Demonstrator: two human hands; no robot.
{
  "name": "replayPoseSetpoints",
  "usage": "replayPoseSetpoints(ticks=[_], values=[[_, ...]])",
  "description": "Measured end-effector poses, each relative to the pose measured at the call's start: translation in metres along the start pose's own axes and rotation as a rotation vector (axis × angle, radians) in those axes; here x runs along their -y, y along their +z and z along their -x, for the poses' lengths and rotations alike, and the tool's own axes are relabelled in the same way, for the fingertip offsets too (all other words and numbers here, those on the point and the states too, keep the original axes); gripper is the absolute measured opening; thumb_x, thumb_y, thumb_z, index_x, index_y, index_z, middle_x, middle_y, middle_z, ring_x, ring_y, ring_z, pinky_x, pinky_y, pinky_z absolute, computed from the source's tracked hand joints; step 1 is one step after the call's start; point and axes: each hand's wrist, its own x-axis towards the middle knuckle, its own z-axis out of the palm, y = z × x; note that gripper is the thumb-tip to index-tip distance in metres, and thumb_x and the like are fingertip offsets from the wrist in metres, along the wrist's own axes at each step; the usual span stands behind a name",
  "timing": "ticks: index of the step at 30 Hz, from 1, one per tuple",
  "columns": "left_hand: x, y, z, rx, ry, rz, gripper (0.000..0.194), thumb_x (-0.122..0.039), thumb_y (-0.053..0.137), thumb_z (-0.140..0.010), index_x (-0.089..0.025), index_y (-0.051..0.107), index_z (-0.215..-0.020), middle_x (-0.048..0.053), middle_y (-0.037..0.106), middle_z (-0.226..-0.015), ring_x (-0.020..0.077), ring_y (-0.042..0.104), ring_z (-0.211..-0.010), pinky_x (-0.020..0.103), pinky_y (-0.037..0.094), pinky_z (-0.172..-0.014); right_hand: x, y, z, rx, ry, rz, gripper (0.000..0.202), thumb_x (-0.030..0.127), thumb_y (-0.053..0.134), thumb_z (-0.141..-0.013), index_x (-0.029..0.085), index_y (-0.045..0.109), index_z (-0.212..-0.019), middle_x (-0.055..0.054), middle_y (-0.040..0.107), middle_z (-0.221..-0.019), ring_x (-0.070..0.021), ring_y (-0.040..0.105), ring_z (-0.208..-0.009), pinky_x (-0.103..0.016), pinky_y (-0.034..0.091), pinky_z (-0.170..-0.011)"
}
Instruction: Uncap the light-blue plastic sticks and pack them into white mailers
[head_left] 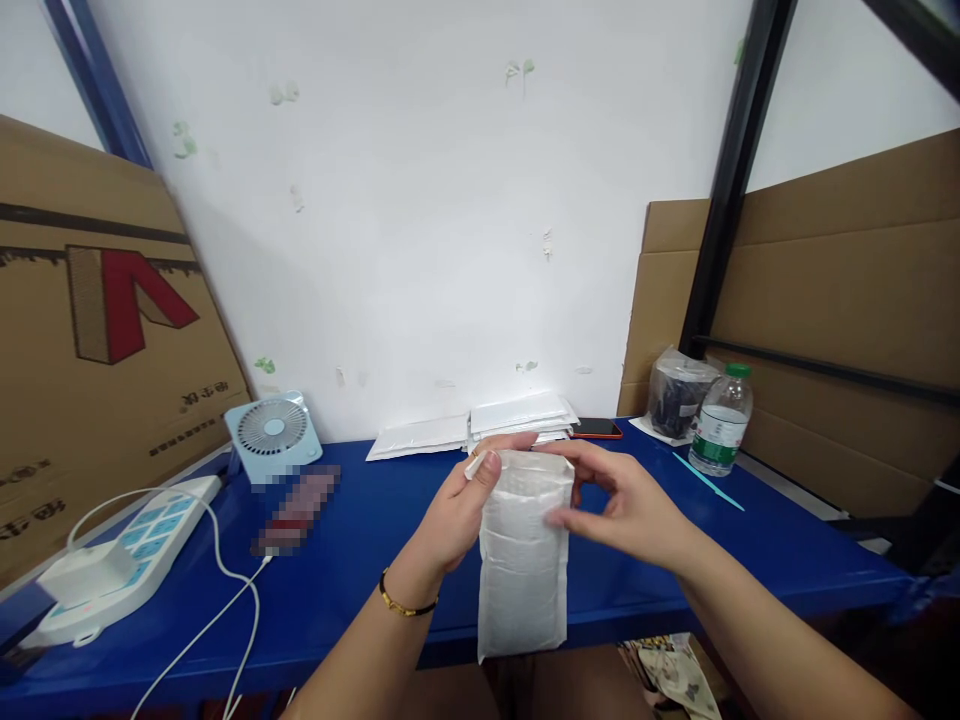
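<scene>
In the head view, the mailer (523,575) stands upright just right of the frame's lower centre, its bottom end overlapping the front edge of the table (360,600). A slip seems the likeliest trouble: the left hand (457,510) has only the upper left corner, so a loosened pinch, with little support on the other side, could let the mailer swing or drop past that edge. A hard tug at the top could crease or tear it. The left hand is closed on the corner, thumb in front, its forearm rising from the bottom of the frame. The right hand (634,500) is curled about the upper right edge, thumb before the front face, forearm slanting to the lower right corner; whether it presses, I cannot tell.
</scene>
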Motion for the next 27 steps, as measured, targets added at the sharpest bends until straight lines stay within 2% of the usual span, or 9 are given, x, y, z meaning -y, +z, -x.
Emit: replayPoseSetpoints(ticks=[3,5,9,12,16,19,21,24,27], values=[[0.003,-0.011,0.005,0.058,0.0,-0.114,0.043,-0.035,0.052,-0.083,-0.021,0.047,-0.124,0.009,0.055,-0.114,0.0209,0.053,-0.101,0.029,0.043,-0.082,-0.007,0.004,-0.002,-0.04,0.035,-0.026,0.026,0.029,0.058,-0.079,0.023,0.059,-0.104,-0.004,0.06,-0.088,-0.0141,0.053,-0.07,-0.026,0.043,-0.058],[0.008,-0.019,0.007,0.015,0.022,-0.215,0.044,-0.029,0.059,-0.078,-0.022,0.049,-0.121,0.007,0.06,-0.103,0.0176,0.056,-0.089,0.026,0.044,-0.074,-0.013,0.003,-0.003,-0.036,0.001,-0.024,0.019,0.025,0.055,-0.081,0.023,0.064,-0.098,-0.004,0.057,-0.082,-0.0137,0.052,-0.069,-0.025,0.041,-0.057],[0.021,-0.031,0.01,-0.082,0.096,-0.386,0.013,-0.023,0.054,-0.079,-0.015,0.064,-0.081,0.007,0.063,-0.089,0.0165,0.057,-0.082,0.027,0.043,-0.073,-0.022,-0.004,-0.002,0.002,-0.046,-0.063,0.016,0.022,0.052,-0.081,0.022,0.068,-0.085,-0.003,0.053,-0.075,-0.0133,0.05,-0.068,-0.025,0.038,-0.058],[0.027,-0.033,0.009,-0.003,0.026,-0.362,0.018,-0.024,0.05,-0.08,-0.014,0.064,-0.076,0.008,0.063,-0.088,0.0173,0.057,-0.082,0.027,0.043,-0.071,-0.027,-0.007,-0.001,0.079,-0.008,-0.098,0.017,0.025,0.053,-0.08,0.02,0.068,-0.088,-0.005,0.055,-0.082,-0.0141,0.051,-0.071,-0.025,0.039,-0.057],[0.025,-0.031,0.002,0.0,-0.087,-0.313,0.021,-0.033,0.055,-0.077,-0.014,0.06,-0.086,0.004,0.061,-0.077,0.0124,0.055,-0.067,0.022,0.041,-0.059,-0.029,-0.002,-0.006,0.094,0.062,-0.045,0.013,0.026,0.058,-0.078,0.018,0.066,-0.083,-0.004,0.056,-0.081,-0.0137,0.052,-0.072,-0.025,0.039,-0.06],[0.015,-0.027,-0.006,0.158,-0.17,-0.462,0.028,-0.034,0.06,-0.073,-0.018,0.061,-0.095,0.003,0.064,-0.078,0.0144,0.057,-0.068,0.021,0.04,-0.06,-0.026,0.008,-0.012,0.077,0.114,-0.059,0.014,0.023,0.06,-0.076,0.019,0.058,-0.089,-0.001,0.056,-0.079,-0.0114,0.051,-0.067,-0.023,0.04,-0.059],[0.007,-0.027,-0.013,0.235,-0.165,-0.595,0.023,-0.034,0.058,-0.074,-0.019,0.065,-0.089,0.002,0.066,-0.078,0.0156,0.057,-0.069,0.021,0.039,-0.059,-0.025,0.015,-0.012,0.023,0.138,-0.113,0.026,0.024,0.062,-0.074,0.02,0.052,-0.098,0.0,0.055,-0.08,-0.0104,0.051,-0.066,-0.022,0.041,-0.059],[0.0,-0.041,-0.023,0.112,-0.117,-0.681,0.021,-0.034,0.055,-0.076,-0.019,0.066,-0.085,0.002,0.066,-0.076,0.0151,0.056,-0.067,0.021,0.038,-0.058,-0.034,0.022,-0.002,0.054,0.168,-0.151,0.047,0.028,0.07,-0.066,0.021,0.048,-0.107,0.0,0.058,-0.085,-0.0127,0.054,-0.07,-0.022,0.045,-0.061],[0.0,-0.077,-0.03,-0.098,-0.072,-0.606,0.024,-0.035,0.055,-0.076,-0.017,0.062,-0.09,0.003,0.064,-0.076,0.0141,0.055,-0.066,0.021,0.039,-0.059,-0.058,0.025,0.008,0.156,0.214,-0.097,0.038,0.034,0.067,-0.067,0.019,0.057,-0.101,-0.001,0.062,-0.082,-0.017,0.057,-0.072,-0.025,0.047,-0.061]])
